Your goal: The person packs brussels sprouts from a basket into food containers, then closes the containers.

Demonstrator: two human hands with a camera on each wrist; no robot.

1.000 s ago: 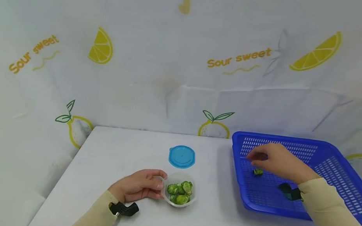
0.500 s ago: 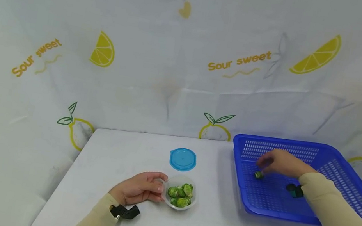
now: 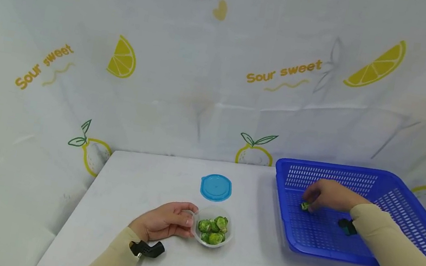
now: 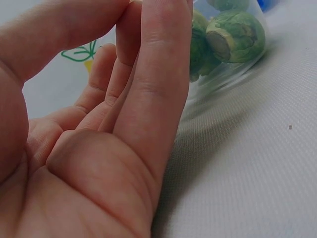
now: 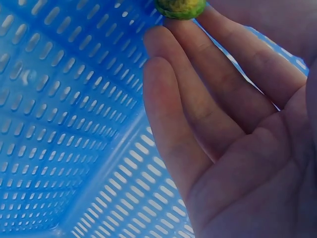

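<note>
My left hand (image 3: 165, 222) holds the left rim of a small round clear plastic container (image 3: 229, 234); in the left wrist view, the fingers (image 4: 153, 84) stand alongside its wall. Several green Brussels sprouts (image 3: 215, 238) lie inside the container. Over to the right, my right hand (image 3: 330, 196) reaches down into a blue basket (image 3: 285, 228) and pinches one Brussels sprout (image 3: 304, 206) near the basket floor. In the right wrist view that sprout (image 5: 181, 7) shows at the fingertips, partly cut off by the frame's top edge.
A round blue lid (image 3: 216, 187) lies flat on the white table (image 3: 156, 175), just behind the container. The basket has raised, slotted walls and takes up the table's right side. Behind the table hangs a white lemon-print cloth (image 3: 172, 75).
My right hand has moved down and slightly right in the basket, and its fingers have closed around the sprout. The left hand keeps its hold on the container.
</note>
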